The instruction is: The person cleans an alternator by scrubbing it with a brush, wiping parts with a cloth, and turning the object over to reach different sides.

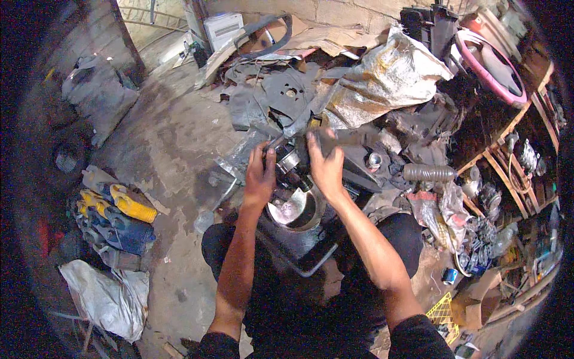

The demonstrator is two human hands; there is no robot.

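My left hand (pixel 260 177) grips the left side of a dark mechanical part with a shiny metal collar (pixel 289 161). On the other side, my right hand (pixel 326 168) is closed around a dark blurred object (pixel 323 140), whose kind I cannot make out. Whether that object touches the mechanical part is unclear. Below both hands is a round metal bowl (pixel 309 217), its inside partly bright. It sits on a dark, metal-edged base (pixel 287 244) between my knees.
Flat dark sheets (pixel 287 87) and a dirty woven sack (pixel 381 80) lie ahead. At right are a plastic bottle (pixel 429 172), a pink-rimmed round item (pixel 491 69) and a blue can (pixel 449 276). Yellow plastic pieces (pixel 132 204) and a white sack (pixel 110 296) rest at left.
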